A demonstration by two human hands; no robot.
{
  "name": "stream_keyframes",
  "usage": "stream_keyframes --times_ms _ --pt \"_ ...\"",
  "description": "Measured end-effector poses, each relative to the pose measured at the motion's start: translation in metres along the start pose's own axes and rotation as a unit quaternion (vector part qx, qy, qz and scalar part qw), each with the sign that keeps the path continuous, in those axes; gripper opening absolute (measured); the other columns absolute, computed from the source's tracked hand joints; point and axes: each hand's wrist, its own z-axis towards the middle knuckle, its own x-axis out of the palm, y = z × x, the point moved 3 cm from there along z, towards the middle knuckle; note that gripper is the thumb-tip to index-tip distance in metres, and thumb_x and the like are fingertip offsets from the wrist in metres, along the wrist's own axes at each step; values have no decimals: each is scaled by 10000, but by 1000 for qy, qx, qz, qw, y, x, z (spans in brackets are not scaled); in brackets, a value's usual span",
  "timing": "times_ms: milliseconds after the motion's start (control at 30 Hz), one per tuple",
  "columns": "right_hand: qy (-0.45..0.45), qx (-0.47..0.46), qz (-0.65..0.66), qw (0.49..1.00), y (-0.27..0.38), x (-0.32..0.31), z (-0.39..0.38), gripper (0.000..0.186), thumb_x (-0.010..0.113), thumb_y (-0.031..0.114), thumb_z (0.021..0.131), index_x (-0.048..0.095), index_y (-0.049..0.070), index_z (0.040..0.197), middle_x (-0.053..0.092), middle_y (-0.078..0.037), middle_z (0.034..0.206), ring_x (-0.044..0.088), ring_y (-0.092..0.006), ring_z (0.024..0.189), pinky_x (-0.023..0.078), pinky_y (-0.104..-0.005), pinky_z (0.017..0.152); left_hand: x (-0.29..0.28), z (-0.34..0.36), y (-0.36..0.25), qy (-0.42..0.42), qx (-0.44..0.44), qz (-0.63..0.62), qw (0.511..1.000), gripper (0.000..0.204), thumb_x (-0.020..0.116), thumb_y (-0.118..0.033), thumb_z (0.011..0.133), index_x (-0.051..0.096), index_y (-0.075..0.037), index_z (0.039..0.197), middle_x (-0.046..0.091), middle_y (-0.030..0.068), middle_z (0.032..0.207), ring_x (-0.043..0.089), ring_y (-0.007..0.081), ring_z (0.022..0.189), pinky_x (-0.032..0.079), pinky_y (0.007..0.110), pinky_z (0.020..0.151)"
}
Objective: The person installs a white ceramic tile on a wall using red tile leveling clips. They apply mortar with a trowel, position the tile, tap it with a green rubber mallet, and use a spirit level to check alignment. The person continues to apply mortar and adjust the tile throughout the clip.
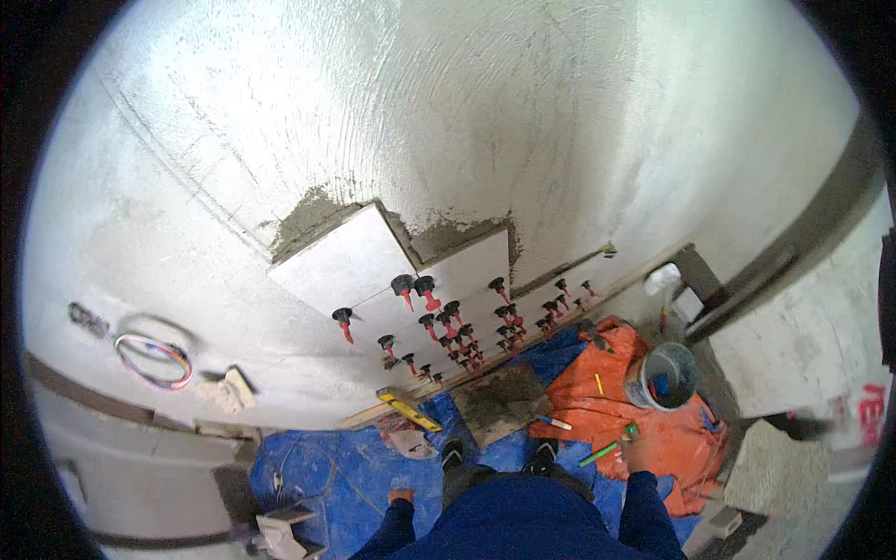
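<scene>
My right hand (pixel 637 455) is low over the orange sheet, fingers closed at a small green piece (pixel 632 431); what it grips is too blurred to name. Beside it a long green stick (pixel 599 455) slants down to the left. My left hand (pixel 401 495) hangs over the blue tarp (pixel 350 467), fingers curled in and nothing seen in them. Ahead, large pale tiles (pixel 350 261) are set on the wall in a stepped row, with grey mortar (pixel 313 219) along their upper edges. Several black-and-red tile levelling clips (pixel 427 293) stick out at the joints.
A bucket (pixel 661 376) stands on the orange sheet (pixel 611 364) at right. A yellow level (pixel 409 409) leans by the wall base, near a mortar-smeared board (pixel 499 403). Coiled cable (pixel 154 362) sticks out of the left wall. A broken slab (pixel 775 471) lies far right.
</scene>
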Motion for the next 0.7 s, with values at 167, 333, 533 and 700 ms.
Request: stream_keyframes --times_ms 167,333,533,700 --pt "54 94 26 994 27 -8 32 104 651 209 952 660 134 1025 696 -80 833 657 -252 604 522 -406 495 22 -36 -48 -102 -148 -433 883 415 714 -486 888 807 -142 1101 788 93 1023 736 284 875 589 425 823" --pt "86 77 -37 993 11 -1 60 117 640 198 944 671 87 964 674 -102 779 655 -267 604 528 -424 524 13 -55 -63 -190 -134 -452 862 459 695 -522 889 818 -93 995 802 91 910 757 234 780 596 397 766" --pt "117 -14 -121 986 -6 32 76 171 628 186 935 685 31 892 647 -130 713 652 -286 604 535 -446 559 8 -64 -63 -220 -101 -404 882 344 659 -409 940 792 -143 1111 797 96 917 764 239 819 597 411 799" --pt "82 -339 -419 838 -27 30 66 226 628 196 930 697 -1 844 648 -168 717 663 -333 683 538 -501 640 -2 -67 -64 -164 2 -59 985 290 655 -285 966 771 -43 1075 793 117 899 771 239 817 613 405 766"
